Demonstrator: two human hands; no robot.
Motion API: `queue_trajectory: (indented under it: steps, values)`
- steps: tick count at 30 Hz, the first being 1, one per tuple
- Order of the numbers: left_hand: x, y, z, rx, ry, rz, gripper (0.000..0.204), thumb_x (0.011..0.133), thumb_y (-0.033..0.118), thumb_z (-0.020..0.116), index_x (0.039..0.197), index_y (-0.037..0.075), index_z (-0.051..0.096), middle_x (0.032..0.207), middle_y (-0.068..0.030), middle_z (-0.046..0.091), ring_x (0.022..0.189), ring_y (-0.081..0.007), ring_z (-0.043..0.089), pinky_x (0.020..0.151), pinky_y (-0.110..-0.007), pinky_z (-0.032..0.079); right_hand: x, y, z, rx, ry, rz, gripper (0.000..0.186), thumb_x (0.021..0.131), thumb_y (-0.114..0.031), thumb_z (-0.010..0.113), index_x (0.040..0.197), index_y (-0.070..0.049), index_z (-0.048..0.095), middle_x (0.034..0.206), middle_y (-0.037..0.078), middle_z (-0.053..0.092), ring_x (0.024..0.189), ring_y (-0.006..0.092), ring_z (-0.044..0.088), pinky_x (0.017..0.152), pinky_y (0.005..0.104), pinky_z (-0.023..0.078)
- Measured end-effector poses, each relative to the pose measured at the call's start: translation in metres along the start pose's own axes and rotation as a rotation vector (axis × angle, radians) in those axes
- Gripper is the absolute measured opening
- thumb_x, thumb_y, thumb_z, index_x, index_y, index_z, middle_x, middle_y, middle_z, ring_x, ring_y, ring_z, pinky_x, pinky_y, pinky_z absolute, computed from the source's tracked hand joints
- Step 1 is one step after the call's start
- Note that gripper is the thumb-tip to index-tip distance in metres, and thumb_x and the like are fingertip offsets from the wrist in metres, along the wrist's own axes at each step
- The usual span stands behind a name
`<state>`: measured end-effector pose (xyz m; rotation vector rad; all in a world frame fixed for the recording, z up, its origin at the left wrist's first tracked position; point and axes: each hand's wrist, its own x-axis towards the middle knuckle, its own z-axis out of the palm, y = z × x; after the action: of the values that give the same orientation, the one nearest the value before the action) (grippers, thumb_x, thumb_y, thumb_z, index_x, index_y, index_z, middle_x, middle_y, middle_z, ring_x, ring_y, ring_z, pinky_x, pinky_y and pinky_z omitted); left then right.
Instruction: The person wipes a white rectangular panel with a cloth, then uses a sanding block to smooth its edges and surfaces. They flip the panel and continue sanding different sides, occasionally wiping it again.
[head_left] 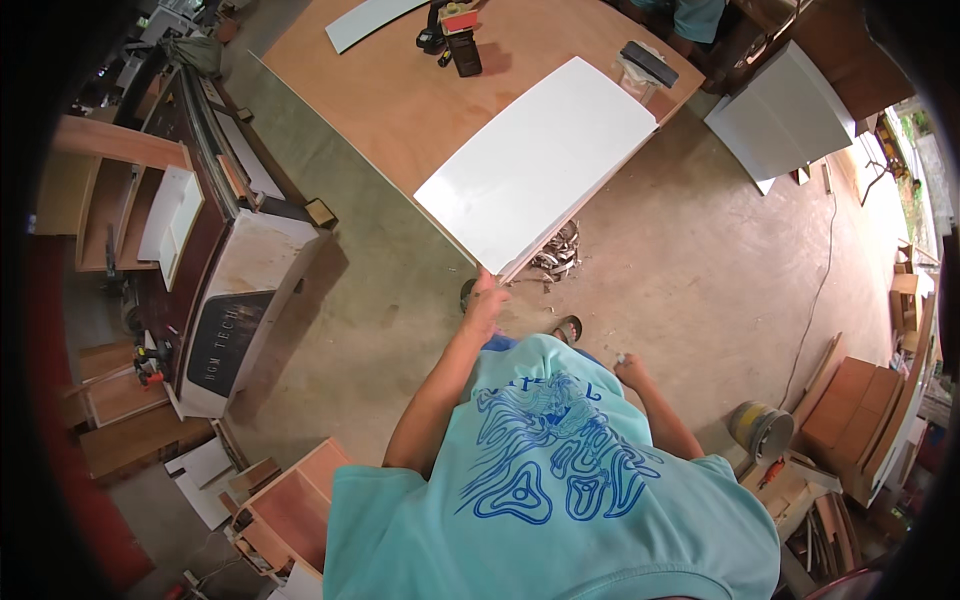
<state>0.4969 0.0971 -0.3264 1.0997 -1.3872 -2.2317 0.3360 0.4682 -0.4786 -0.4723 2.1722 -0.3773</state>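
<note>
A white rectangular panel (535, 160) lies on the brown wooden worktable (370, 110) in front of me. My left hand (485, 295) is closed on the near corner of the white panel at the table's corner. My right hand (630, 367) hangs low beside my body, apart from the table, its fingers curled round a small pale item (621, 358), too small to name. A curved white strip (365, 22), a black tool (462, 52) and a dark block (648, 63) lie farther back on the tabletop.
A large machine (240, 300) and wooden cabinets (105, 220) stand at left. Loose grey panels (775, 115) stand at upper right, a bucket (760, 430) and boards (850, 410) at lower right. A cable runs along the floor; shavings lie below the table. Another person (692, 15) stands beyond the table.
</note>
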Motion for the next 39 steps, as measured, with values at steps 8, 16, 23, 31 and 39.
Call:
queue_trajectory:
  steps: [8,16,23,31,39]
  values:
    - [-0.019,0.023,0.023,-0.065,0.133,0.006,0.087,0.073,-0.006,0.047,0.154,-0.004,0.015,0.16,-0.0176,0.021,0.146,-0.022,0.024,0.114,-0.027,0.02,-0.016,0.061,-0.022,0.206,-0.117,0.421,0.017,0.079,-0.011,0.057,0.081,0.005,0.063,0.07,0.019,0.064,0.055,0.0284,0.064,0.048,0.0396,0.052]
    - [-0.001,0.036,0.004,-0.099,0.094,-0.033,0.068,0.084,0.001,0.047,0.15,0.003,0.033,0.152,-0.0085,0.037,0.143,-0.0217,0.029,0.11,-0.039,0.03,0.045,0.055,-0.047,0.203,-0.029,0.159,0.022,0.082,-0.018,0.058,0.087,0.003,0.063,0.065,0.015,0.063,0.048,0.0241,0.061,0.047,0.0376,0.051]
    - [0.042,0.035,-0.031,-0.289,0.123,-0.076,0.022,0.091,0.006,0.045,0.108,0.002,0.058,0.104,-0.0062,0.061,0.094,-0.0189,0.058,0.087,-0.039,0.048,0.052,0.007,-0.046,0.326,0.067,0.071,0.023,0.085,-0.023,0.062,0.08,-0.001,0.063,0.059,0.008,0.058,0.049,0.0199,0.058,0.044,0.0361,0.047]
    - [0.075,0.033,-0.059,-0.557,0.115,-0.134,0.018,0.083,-0.001,0.046,0.1,0.0,0.052,0.093,-0.0087,0.058,0.089,-0.0239,0.058,0.081,-0.04,0.05,0.016,0.01,-0.022,0.374,0.197,0.039,0.017,0.082,-0.017,0.062,0.074,-0.002,0.061,0.056,0.008,0.056,0.044,0.0189,0.053,0.042,0.0351,0.044]
    - [0.044,-0.036,0.007,0.018,0.001,0.062,0.076,0.074,0.0,0.06,0.145,-0.004,0.031,0.138,-0.0165,0.042,0.125,-0.0291,0.043,0.105,-0.035,0.035,-0.098,0.019,0.05,0.485,0.215,0.333,0.02,0.081,-0.017,0.061,0.071,-0.001,0.065,0.059,0.01,0.06,0.05,0.0217,0.06,0.044,0.0394,0.046]
